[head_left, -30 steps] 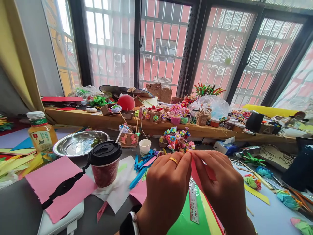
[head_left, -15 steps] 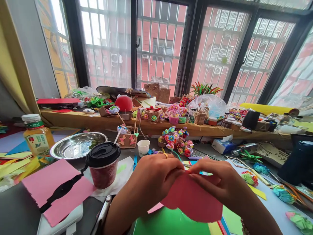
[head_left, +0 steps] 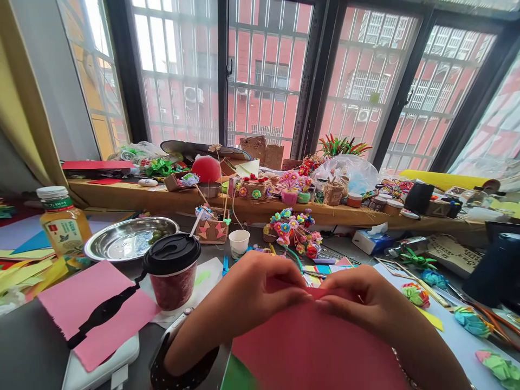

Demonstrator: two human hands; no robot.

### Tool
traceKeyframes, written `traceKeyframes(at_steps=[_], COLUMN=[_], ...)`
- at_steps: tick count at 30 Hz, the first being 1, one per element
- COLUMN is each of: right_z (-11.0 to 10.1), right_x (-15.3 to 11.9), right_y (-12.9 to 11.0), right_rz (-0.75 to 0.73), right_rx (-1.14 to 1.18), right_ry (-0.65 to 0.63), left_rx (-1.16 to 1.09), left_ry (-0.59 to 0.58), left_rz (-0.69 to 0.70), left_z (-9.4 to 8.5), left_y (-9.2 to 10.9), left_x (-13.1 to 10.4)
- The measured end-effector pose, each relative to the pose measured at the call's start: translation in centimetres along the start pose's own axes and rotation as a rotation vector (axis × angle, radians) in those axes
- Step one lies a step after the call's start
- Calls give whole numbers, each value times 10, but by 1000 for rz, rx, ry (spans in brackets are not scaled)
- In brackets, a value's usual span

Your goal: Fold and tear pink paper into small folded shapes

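One piece of pink paper [head_left: 320, 341] spans the gap from the left hand [head_left: 255, 292] to the right hand [head_left: 368, 292], low in the middle of the view, its far edge up at the fingertips and the rest spreading down towards the person in front of part of a green sheet [head_left: 238, 376]. To work that edge well, the two pinches should sit level and take the same depth of paper, since a pull from one side alone would likely skew or tear it; small, slow thumb moves seem better than a hard tug, and the lower part is best left loose so that it does not buckle. The left hand is drawn in on the paper, left thumb [head_left: 286, 297] along the near face and the fingers curled over beyond it. The right hand pinches in much the same way, right thumb [head_left: 345, 309] on the near face, with a small hollow further back from the tips. Both thumb tips lie near each other, a short stretch of paper between them. How hard they press cannot be told, nor what the hidden fingertips do behind the paper
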State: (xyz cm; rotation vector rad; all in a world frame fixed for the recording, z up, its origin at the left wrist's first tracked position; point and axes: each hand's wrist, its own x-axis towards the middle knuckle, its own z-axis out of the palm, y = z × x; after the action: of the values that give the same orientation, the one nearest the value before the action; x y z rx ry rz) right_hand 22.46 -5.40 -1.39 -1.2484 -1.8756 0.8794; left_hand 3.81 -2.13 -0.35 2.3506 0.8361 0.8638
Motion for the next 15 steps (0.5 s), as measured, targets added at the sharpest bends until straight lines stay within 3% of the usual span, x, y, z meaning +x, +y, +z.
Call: traceKeyframes(at_steps=[8,15], right_z=[2,1], right_x=[6,2], right_y=[3,-2], right_rz=[79,7], right_rx=[114,-174], right_ry=[-11,-32], left_rx=[-47,95], left_ry=[21,21], left_rz=[-29,-50], left_z=[0,3], left_y=[-3,-5], left_x=[0,1])
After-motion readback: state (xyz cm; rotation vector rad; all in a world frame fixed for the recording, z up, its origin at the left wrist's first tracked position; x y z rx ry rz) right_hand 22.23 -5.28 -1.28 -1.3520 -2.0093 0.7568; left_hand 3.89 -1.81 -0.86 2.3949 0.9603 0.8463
